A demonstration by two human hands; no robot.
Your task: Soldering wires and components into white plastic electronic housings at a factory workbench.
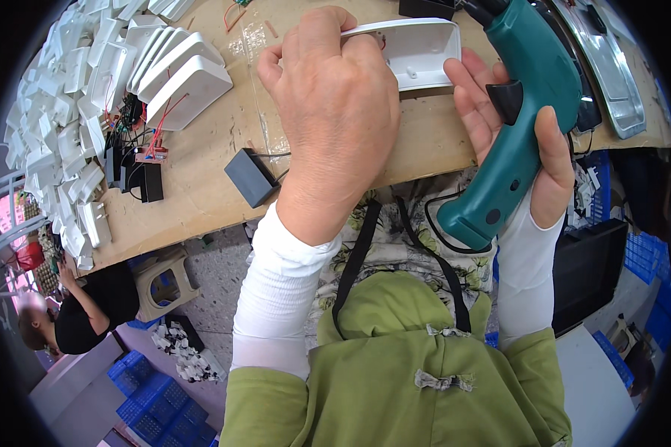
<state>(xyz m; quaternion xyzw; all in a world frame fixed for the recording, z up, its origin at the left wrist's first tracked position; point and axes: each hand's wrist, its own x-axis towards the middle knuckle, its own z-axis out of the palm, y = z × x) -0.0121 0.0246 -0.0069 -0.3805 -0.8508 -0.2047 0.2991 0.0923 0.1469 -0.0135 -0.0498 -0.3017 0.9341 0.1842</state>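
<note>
The left hand (339, 112) curls over a white casing (425, 59) at the brown desk (201, 182) — fingertips hidden, grip unclear; the right hand (550, 179) holds a green gun-shaped tool (511, 141) — blue baskets (156, 406) lower left.

We see a brown-topped table (194, 197) above a speckled grey floor (220, 274); beside the table's lower-left edge we find a beige plastic stool (146, 290), with blue crates (164, 406) further below.

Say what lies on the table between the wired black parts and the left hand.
In the head view, a small black box with a dark cable lies between the wired black parts and the left hand.
</note>
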